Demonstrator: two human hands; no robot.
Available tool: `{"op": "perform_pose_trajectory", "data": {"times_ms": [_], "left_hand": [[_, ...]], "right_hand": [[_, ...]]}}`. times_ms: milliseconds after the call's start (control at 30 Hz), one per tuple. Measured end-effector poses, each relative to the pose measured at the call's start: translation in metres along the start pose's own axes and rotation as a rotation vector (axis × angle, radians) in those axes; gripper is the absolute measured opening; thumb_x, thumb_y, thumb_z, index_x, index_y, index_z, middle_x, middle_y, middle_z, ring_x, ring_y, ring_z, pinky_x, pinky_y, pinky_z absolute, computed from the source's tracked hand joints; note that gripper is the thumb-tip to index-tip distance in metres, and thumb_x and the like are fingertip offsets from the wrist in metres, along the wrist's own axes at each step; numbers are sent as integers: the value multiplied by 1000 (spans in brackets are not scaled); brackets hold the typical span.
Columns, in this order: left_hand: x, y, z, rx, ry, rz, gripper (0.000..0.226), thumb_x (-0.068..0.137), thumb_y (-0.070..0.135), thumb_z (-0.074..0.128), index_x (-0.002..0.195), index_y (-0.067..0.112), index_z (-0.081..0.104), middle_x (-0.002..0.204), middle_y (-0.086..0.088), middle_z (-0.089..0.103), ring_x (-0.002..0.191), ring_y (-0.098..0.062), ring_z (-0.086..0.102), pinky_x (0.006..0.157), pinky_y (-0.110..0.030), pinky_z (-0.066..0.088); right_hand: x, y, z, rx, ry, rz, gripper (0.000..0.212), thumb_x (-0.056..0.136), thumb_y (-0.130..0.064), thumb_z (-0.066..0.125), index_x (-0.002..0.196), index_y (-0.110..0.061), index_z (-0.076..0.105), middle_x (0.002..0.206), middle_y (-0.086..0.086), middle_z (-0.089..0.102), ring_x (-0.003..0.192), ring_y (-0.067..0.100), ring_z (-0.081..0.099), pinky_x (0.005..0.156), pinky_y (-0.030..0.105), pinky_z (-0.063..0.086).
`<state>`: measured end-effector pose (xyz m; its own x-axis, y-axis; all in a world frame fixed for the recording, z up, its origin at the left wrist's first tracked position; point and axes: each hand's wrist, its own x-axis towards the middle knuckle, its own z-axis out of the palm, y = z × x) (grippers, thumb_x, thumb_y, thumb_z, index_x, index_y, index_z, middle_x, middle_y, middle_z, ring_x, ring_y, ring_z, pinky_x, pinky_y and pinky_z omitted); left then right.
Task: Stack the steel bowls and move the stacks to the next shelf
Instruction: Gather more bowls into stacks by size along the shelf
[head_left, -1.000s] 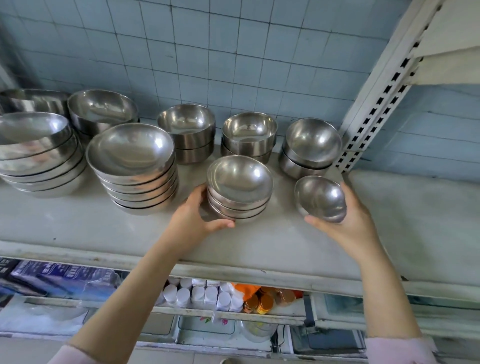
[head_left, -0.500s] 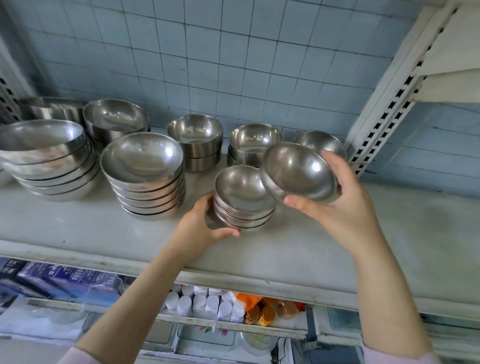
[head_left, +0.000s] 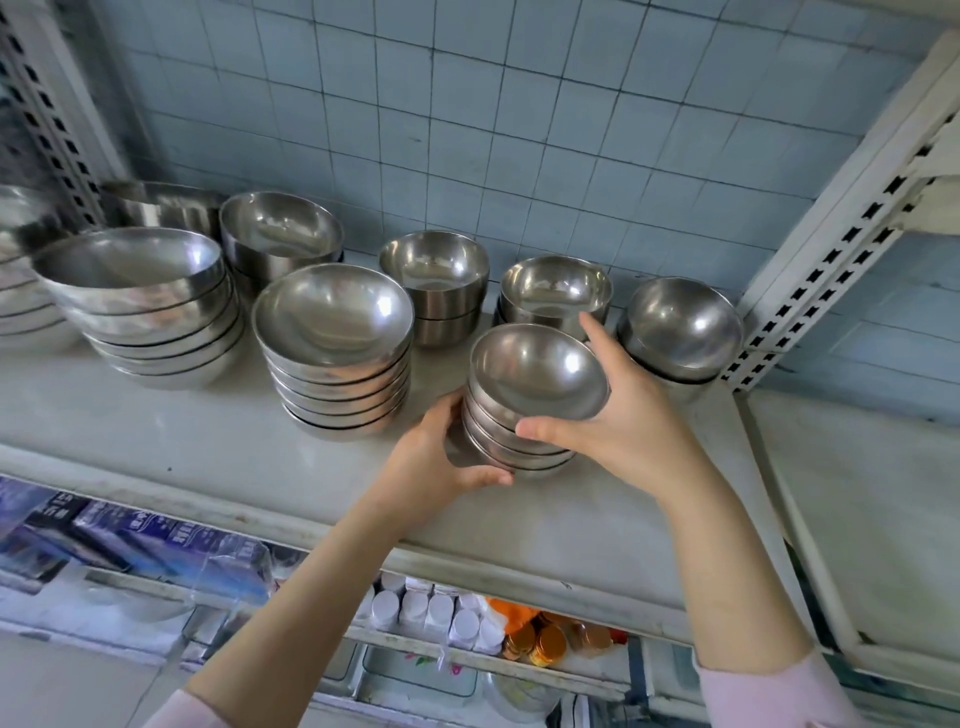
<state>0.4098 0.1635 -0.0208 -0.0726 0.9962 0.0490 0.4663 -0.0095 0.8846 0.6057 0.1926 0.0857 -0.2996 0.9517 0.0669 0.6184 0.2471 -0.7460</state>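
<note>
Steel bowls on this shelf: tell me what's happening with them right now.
A person is stacking them. The right hand grips a small bowl on top of the small stack, and the left hand holds that stack's side on the white shelf. Other stacks stand to the left and behind. None sits on the next shelf at the right yet.

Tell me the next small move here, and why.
Probably settle the top bowl fully into the small stack and let go. The right hand grips its rim, the bowl sits on the stack but looks slightly tilted, and the left hand steadies the stack's side on the shelf.
</note>
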Motion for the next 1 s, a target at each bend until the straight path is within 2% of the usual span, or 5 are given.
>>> {"op": "perform_pose_trajectory", "data": {"times_ms": [333, 600, 733, 867, 1000], "left_hand": [[2, -5, -3, -82, 169, -62, 101, 58, 37, 89, 142, 18, 37, 133, 6, 56, 126, -12, 50, 97, -20, 38], [-15, 9, -7, -12, 117, -82, 111, 68, 29, 85, 152, 15, 14, 136, -6, 51, 125, -23, 48, 107, -32, 36], [-53, 6, -13, 9, 194, -30, 62, 75, 31, 79, 127, 17, 47, 114, 4, 55, 105, -10, 56, 85, -19, 40], [-59, 22, 0, -49, 52, 56, 17, 84, 31, 70, 98, 29, 60, 97, 15, 65, 90, -3, 62, 75, -17, 47], [-22, 52, 53, -21, -155, 117, 68, 87, 42, 65, 144, 25, 33, 130, 15, 43, 121, 0, 43, 97, -8, 33]], "right_hand": [[21, -1, 11, 63, -37, -36, 119, 53, -65, 85, 150, -53, 19, 161, -18, 24, 146, 0, 24, 119, 32, 26], [-30, 40, 22, 439, 438, 77, 66, 77, -44, 64, 138, -22, 51, 139, -2, 58, 117, -7, 57, 92, 7, 45], [-51, 70, 21, 453, 622, 193, 54, 80, -52, 63, 128, -28, 56, 129, -6, 63, 120, 14, 61, 109, 38, 45], [-48, 97, -2, 432, 680, 238, 66, 77, -65, 66, 132, -31, 53, 136, -6, 59, 125, 12, 57, 110, 39, 43], [-11, 128, -31, 355, 600, 292, 95, 71, -63, 74, 149, -29, 32, 152, 2, 43, 134, 15, 47, 113, 41, 39]]}}
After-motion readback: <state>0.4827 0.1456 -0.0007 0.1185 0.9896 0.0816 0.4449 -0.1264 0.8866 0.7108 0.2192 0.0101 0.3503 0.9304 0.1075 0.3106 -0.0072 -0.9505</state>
